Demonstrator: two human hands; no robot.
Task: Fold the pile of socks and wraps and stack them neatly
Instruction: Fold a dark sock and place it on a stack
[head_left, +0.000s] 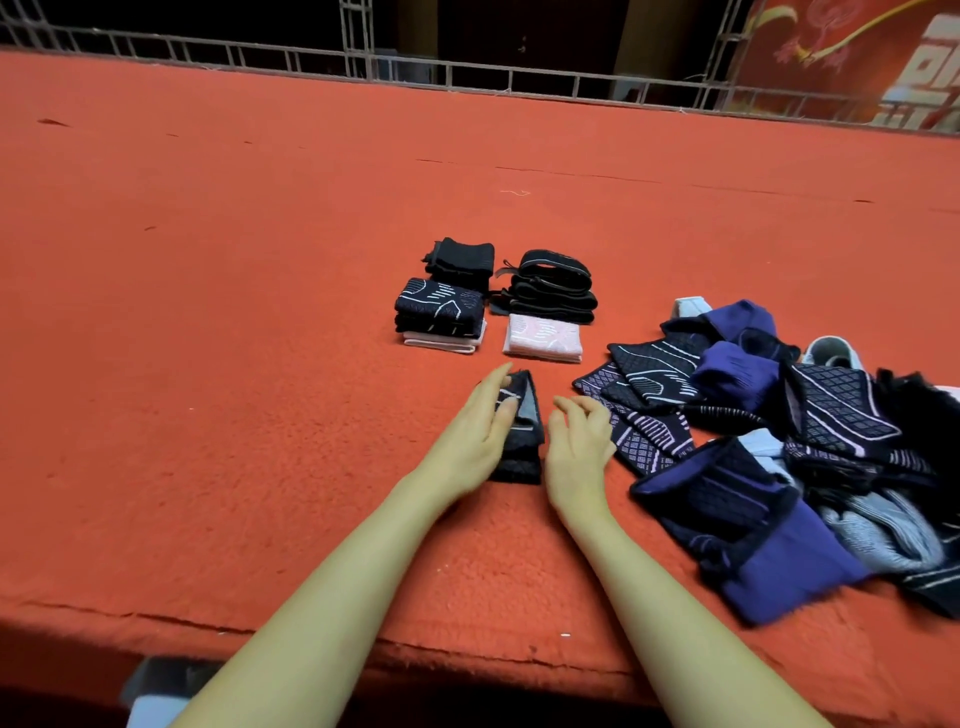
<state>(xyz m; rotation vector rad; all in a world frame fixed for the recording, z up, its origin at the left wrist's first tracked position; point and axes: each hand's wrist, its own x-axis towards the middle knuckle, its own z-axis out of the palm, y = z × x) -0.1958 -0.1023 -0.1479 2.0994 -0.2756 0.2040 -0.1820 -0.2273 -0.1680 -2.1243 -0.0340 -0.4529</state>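
Between hands (475, 436) (576, 447) — folded sock (519, 441)

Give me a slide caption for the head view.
Left hand folds a dark sock beside four neat stacks.

We seem to be in a hall or event venue, not a home: a wide platform covered in worn red carpet (260, 260), a metal truss frame (467, 73) along its far edge, darkness beyond, and a red banner (857, 57) with a dragon motif at right.
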